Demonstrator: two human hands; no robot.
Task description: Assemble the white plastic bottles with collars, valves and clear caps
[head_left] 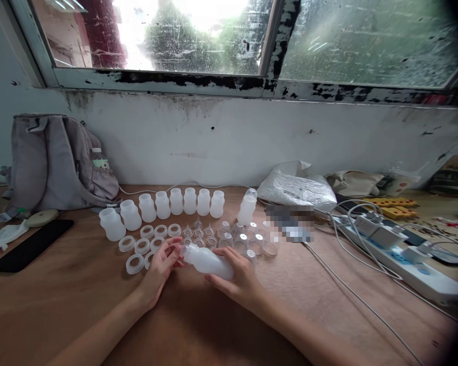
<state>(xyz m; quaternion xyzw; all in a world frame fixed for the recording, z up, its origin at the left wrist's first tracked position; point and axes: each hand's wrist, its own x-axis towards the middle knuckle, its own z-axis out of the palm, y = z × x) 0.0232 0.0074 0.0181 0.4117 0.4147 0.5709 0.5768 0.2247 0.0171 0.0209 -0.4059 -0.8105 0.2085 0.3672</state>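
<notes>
A frosted white bottle (209,262) lies tilted between my hands, its neck toward the left. My right hand (238,274) is wrapped round its base. At the neck, my left hand (166,262) pinches a small clear piece, probably a nipple, partly hidden by the fingers. Behind my hands stand several open bottles (147,208) in a row. White rings (127,244) lie in front of them, with clear nipples (198,233) beside the rings and clear dome caps (255,245) to the right. One capped bottle (247,207) stands behind the caps.
A grey backpack (57,157) leans on the wall at the left, near a black flat case (32,245). A silvery plastic package (297,188) lies at the back. White cables and a power strip (404,259) cross the right side.
</notes>
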